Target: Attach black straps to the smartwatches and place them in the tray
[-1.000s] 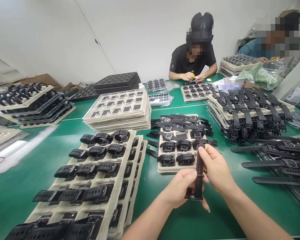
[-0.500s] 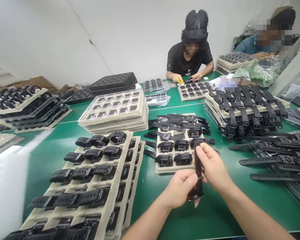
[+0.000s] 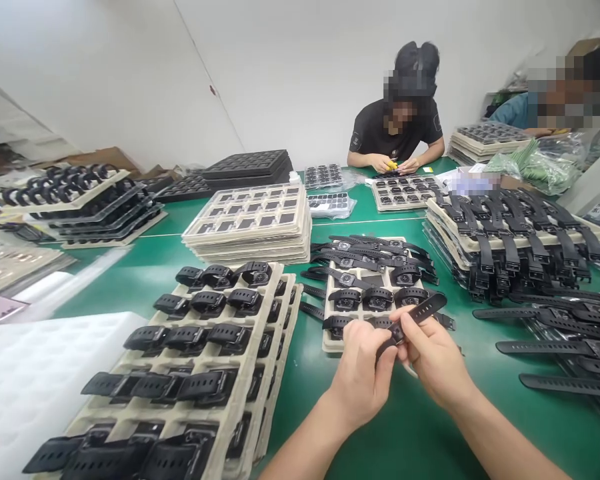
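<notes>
Both my hands hold one black smartwatch by its strap, above the green table and in front of a beige tray. My left hand is closed round the lower left part of the strap. Pinched between thumb and fingers of my right hand is the middle of the watch, with the strap's free end pointing up and right. My fingers hide most of the watch's body. Behind my hands, the beige tray carries closed watches in its pockets, and several unfastened watches lie across its far end.
Stacked beige trays of watches stand at left, beside a white foam block. More tray stacks are farther back. Unfastened watches lie at right, near a stack draped with straps. Two co-workers sit across the table.
The watch has turned from nearly upright to a slant, its free end now up and right. My left hand has moved up closer to my right. The view has shifted left.
</notes>
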The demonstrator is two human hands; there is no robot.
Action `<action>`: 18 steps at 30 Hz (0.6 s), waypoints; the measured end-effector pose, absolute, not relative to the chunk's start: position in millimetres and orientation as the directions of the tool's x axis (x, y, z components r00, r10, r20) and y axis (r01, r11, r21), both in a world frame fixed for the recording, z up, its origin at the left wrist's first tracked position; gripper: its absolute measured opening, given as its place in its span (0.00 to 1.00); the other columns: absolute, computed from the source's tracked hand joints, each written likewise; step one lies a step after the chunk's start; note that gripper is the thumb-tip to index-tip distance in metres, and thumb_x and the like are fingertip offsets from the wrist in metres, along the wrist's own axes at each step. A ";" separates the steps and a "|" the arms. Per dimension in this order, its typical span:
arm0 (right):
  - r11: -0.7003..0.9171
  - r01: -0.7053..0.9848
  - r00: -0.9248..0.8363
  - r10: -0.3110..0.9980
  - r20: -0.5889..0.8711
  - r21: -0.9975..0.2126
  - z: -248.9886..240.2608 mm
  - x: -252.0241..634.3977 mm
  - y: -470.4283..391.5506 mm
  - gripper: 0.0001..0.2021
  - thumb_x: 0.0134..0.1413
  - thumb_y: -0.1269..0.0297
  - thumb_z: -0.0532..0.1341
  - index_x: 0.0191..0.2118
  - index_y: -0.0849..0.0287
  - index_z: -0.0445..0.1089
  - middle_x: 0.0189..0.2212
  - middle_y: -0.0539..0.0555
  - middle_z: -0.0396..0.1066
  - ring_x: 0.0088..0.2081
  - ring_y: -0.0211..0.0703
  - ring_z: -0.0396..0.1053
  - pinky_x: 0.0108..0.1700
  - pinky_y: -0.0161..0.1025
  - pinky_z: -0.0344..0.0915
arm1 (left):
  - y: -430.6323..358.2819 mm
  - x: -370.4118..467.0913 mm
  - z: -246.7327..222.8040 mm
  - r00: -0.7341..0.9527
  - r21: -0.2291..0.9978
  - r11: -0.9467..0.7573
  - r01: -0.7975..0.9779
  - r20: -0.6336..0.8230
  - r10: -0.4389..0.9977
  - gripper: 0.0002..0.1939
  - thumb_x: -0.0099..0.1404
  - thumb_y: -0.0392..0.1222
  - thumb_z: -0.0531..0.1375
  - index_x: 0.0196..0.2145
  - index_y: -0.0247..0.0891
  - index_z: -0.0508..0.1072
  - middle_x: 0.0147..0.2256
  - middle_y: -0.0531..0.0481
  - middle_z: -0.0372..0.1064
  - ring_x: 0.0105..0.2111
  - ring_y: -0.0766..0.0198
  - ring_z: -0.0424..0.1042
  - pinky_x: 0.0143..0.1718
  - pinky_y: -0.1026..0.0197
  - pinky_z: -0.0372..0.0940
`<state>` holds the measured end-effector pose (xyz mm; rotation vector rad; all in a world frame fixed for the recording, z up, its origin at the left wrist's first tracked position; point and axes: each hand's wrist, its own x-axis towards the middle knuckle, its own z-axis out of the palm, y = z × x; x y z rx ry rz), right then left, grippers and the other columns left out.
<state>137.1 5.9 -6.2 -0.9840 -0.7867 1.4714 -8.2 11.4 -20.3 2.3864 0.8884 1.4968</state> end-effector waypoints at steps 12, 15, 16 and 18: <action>0.244 0.109 -0.186 0.957 0.221 -0.964 -5.4 146.8 -1.1 0.15 0.70 0.55 0.56 0.56 0.51 0.74 0.44 0.57 0.69 0.45 0.47 0.70 0.49 0.44 0.71 | 12.9 -9.2 -17.9 0.231 0.541 -0.733 0.412 0.716 0.658 0.09 0.72 0.31 0.53 0.46 0.40 0.70 0.32 0.49 0.69 0.33 0.60 0.67 0.38 0.56 0.62; 0.344 0.263 -0.286 0.920 0.268 -0.901 -3.6 147.4 -1.2 0.21 0.69 0.63 0.57 0.64 0.45 0.66 0.56 0.57 0.65 0.57 0.51 0.64 0.59 0.48 0.65 | 12.6 -10.7 -13.9 0.150 0.787 -0.570 0.237 0.550 0.822 0.08 0.75 0.36 0.51 0.42 0.41 0.70 0.35 0.50 0.70 0.34 0.63 0.70 0.35 0.61 0.64; 0.345 0.278 -0.293 0.919 0.263 -0.897 -3.6 146.8 -1.1 0.22 0.69 0.64 0.56 0.66 0.44 0.64 0.55 0.57 0.66 0.56 0.50 0.65 0.57 0.47 0.67 | 12.5 -11.0 -12.7 0.138 0.841 -0.514 0.166 0.497 0.857 0.09 0.76 0.38 0.51 0.40 0.41 0.70 0.35 0.50 0.70 0.33 0.64 0.70 0.35 0.63 0.64; 0.335 0.300 -0.293 0.924 0.248 -0.893 -3.6 144.8 -1.3 0.23 0.69 0.66 0.55 0.66 0.45 0.63 0.48 0.56 0.69 0.50 0.49 0.69 0.50 0.46 0.71 | 12.4 -11.4 -10.9 0.108 0.901 -0.431 0.055 0.424 0.899 0.11 0.77 0.43 0.51 0.37 0.40 0.69 0.33 0.52 0.70 0.32 0.65 0.69 0.34 0.64 0.64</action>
